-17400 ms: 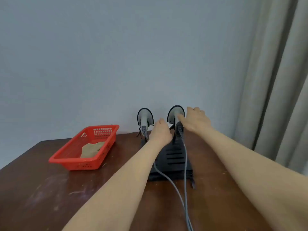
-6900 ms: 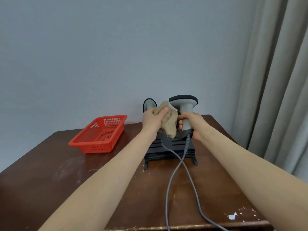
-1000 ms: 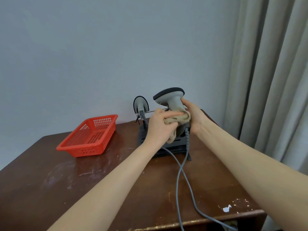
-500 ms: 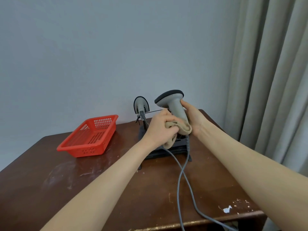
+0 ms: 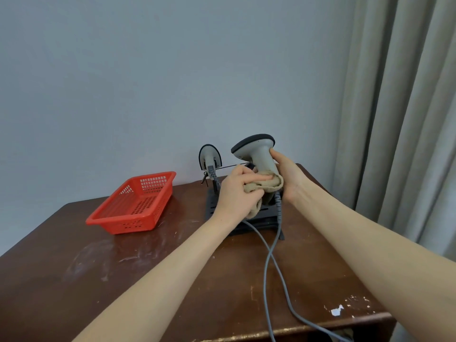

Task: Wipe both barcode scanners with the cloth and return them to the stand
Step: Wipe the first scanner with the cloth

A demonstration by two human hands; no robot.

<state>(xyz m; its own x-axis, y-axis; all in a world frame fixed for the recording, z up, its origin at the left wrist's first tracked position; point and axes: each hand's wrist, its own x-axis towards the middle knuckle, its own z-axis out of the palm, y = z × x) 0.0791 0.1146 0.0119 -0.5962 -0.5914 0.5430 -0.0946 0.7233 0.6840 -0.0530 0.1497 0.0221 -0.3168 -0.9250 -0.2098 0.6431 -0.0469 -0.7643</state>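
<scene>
My right hand [image 5: 289,177] grips the handle of a grey barcode scanner [image 5: 259,150], held upright above the black stand [image 5: 265,214]. My left hand [image 5: 237,191] presses a beige cloth [image 5: 267,186] around the lower part of that handle. A second grey scanner [image 5: 209,157] sits in the stand's left slot, near the wall. Two grey cables [image 5: 269,262] run from the scanners and cross on the brown table [image 5: 123,280], then drop over its front edge.
A red plastic basket [image 5: 135,206] with nothing visible inside stands on the left of the table. A grey wall rises right behind the stand, and beige curtains [image 5: 399,119] hang on the right. The table's front right corner has chipped white paint.
The cloth in my left hand has slid down the handle and wraps more around it. The scanner has tilted slightly, its head leaning left.
</scene>
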